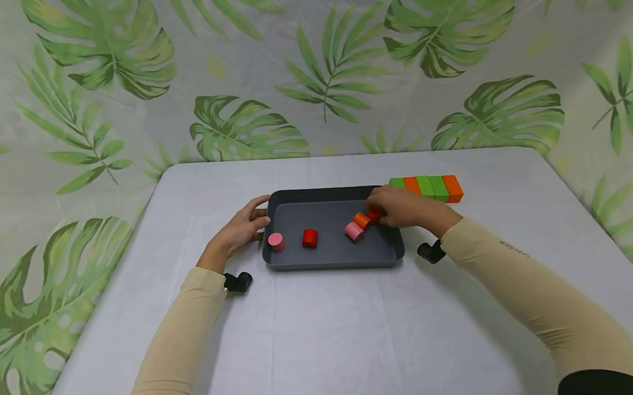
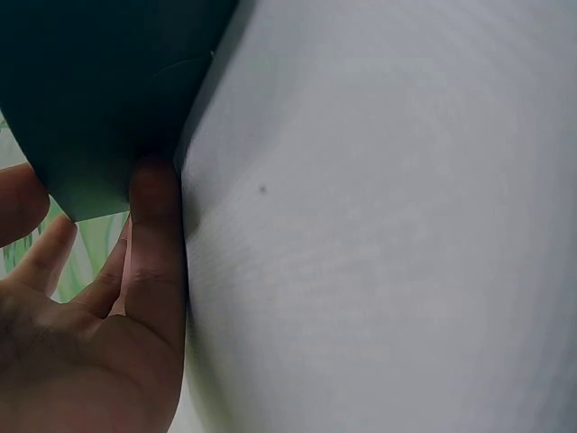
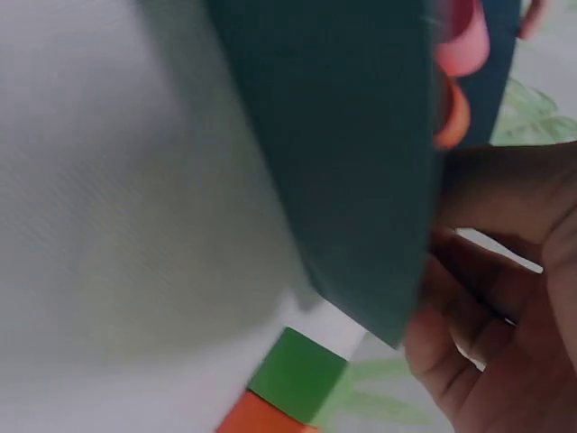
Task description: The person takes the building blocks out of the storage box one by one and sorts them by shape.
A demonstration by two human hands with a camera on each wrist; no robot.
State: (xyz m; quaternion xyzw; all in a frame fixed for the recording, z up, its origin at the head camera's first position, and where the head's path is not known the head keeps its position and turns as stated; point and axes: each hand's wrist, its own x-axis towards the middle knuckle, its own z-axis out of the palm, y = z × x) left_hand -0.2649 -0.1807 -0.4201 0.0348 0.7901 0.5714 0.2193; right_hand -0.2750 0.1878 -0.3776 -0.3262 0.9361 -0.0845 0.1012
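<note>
A dark grey tray (image 1: pixel 328 215) lies on the table. My left hand (image 1: pixel 238 226) is at its left end, with fingers and thumb against the outer wall; in the left wrist view the thumb presses the wall close to the tabletop. At the right end, my right hand (image 1: pixel 403 206) reaches over the rim and pinches a red cylinder (image 1: pixel 374 214), partly hidden by the fingers. Touching or nearly touching it, an orange cylinder (image 1: pixel 361 221) and a pink cylinder (image 1: pixel 354 232) form a slanting row. Further left in the tray are another red cylinder (image 1: pixel 310 238) and a pink one (image 1: pixel 276 242).
Behind the right hand, a row of green and orange blocks (image 1: pixel 439 188) sits on the table just past the tray's back right corner. A white cloth (image 1: pixel 323 328) covers the table. A leaf-patterned curtain (image 1: pixel 337 71) hangs behind it.
</note>
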